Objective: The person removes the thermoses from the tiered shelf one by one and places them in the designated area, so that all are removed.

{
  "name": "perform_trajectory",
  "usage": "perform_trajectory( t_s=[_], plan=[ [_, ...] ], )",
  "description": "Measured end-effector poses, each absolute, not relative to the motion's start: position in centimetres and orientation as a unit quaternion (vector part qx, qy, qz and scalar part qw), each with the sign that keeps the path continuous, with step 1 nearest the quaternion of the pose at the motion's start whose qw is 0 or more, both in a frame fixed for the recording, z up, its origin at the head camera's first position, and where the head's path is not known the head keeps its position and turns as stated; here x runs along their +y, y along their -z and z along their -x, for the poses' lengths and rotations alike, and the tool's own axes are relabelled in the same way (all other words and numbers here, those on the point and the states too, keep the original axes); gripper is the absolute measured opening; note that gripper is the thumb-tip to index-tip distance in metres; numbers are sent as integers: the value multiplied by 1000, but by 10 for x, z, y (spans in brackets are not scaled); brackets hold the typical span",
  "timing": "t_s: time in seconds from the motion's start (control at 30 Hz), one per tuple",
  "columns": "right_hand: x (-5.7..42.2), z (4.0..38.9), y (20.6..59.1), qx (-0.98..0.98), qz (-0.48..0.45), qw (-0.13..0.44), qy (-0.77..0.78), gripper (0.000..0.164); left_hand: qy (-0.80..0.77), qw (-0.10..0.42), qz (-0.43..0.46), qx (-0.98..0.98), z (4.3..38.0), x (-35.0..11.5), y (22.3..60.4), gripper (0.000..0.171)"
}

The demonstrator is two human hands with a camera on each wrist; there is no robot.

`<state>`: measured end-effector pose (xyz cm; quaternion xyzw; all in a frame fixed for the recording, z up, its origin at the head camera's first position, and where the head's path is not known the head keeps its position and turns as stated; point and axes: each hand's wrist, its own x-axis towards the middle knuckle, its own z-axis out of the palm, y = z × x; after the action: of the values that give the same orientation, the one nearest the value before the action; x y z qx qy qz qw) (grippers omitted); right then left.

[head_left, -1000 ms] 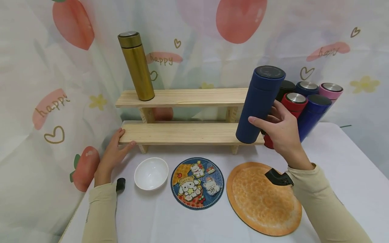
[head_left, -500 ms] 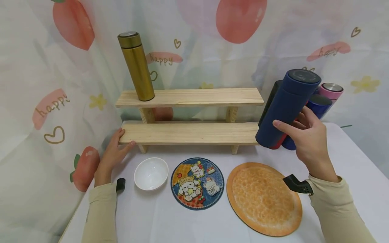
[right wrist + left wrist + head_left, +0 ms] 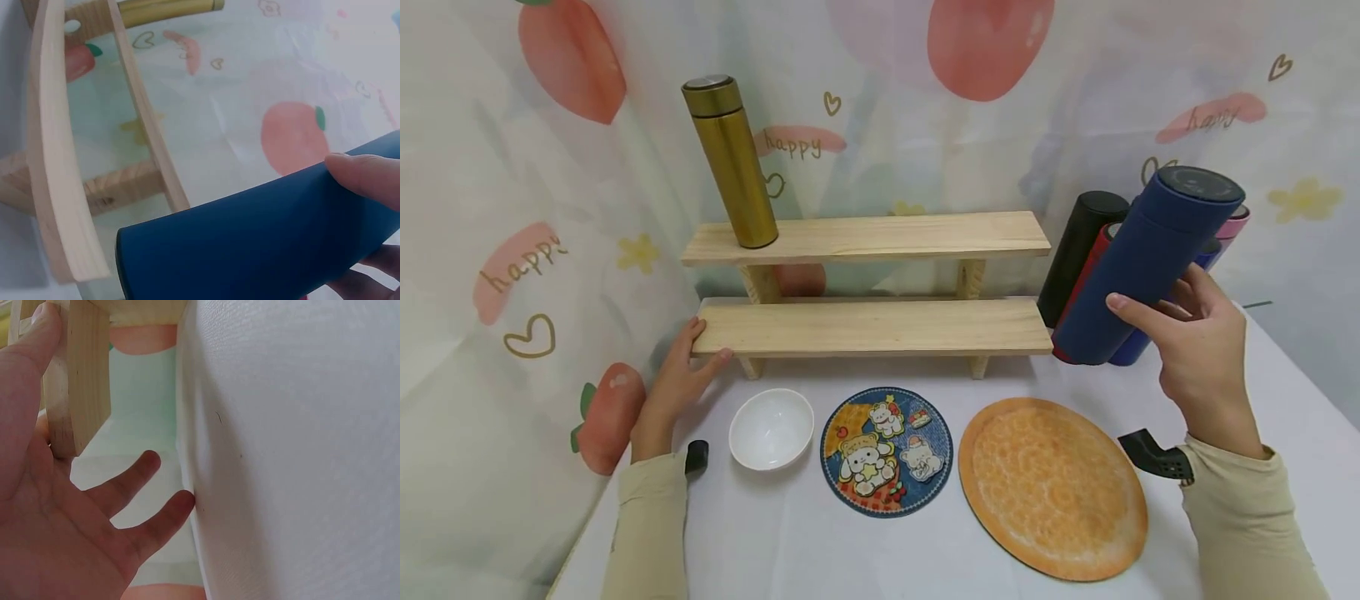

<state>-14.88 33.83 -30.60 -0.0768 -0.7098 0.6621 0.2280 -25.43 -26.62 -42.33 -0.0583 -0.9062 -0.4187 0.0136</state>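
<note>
My right hand (image 3: pixel 1206 362) grips a dark blue thermos flask (image 3: pixel 1150 262) by its side, thumb toward the shelf. The flask is tilted, its lid toward the upper right, in front of several standing flasks. In the right wrist view the blue flask (image 3: pixel 250 244) lies across the lower part, with the thumb (image 3: pixel 365 178) on its upper side. My left hand (image 3: pixel 673 383) holds the left end of the lower board of a two-tier wooden shelf (image 3: pixel 872 327). The left wrist view shows the board end (image 3: pixel 78 381) between thumb and finger, with two other fingers spread.
A gold flask (image 3: pixel 733 167) stands on the upper board's left end. Black (image 3: pixel 1084 250) and pink (image 3: pixel 1234 221) flasks stand right of the shelf, with red and blue ones partly hidden. In front lie a white bowl (image 3: pixel 771 429), a cartoon mat (image 3: pixel 886 454) and a bread-patterned mat (image 3: pixel 1052 487).
My right hand has carried the dark blue flask rightward, away from the shelf's right end, and its tilt has increased. The left hand stays on the lower board. The head view has shifted slightly.
</note>
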Motion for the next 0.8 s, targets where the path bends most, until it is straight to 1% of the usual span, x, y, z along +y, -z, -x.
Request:
perform_trajectory(
  t_s=[0.13, 0.47, 0.6, 0.8],
  plan=[
    [349, 147, 302, -667, 63, 243, -701, 78, 417, 17, 62, -907, 254, -266, 422, 90],
    [379, 142, 295, -632, 79, 300, -710, 76, 419, 12, 57, -906, 253, -263, 419, 90],
    [393, 140, 293, -638, 127, 310, -693, 77, 419, 13, 56, -906, 252, -264, 420, 89],
    [413, 137, 294, -656, 219, 288, -663, 83, 416, 17, 60, -907, 254, -265, 423, 90]
  ],
)
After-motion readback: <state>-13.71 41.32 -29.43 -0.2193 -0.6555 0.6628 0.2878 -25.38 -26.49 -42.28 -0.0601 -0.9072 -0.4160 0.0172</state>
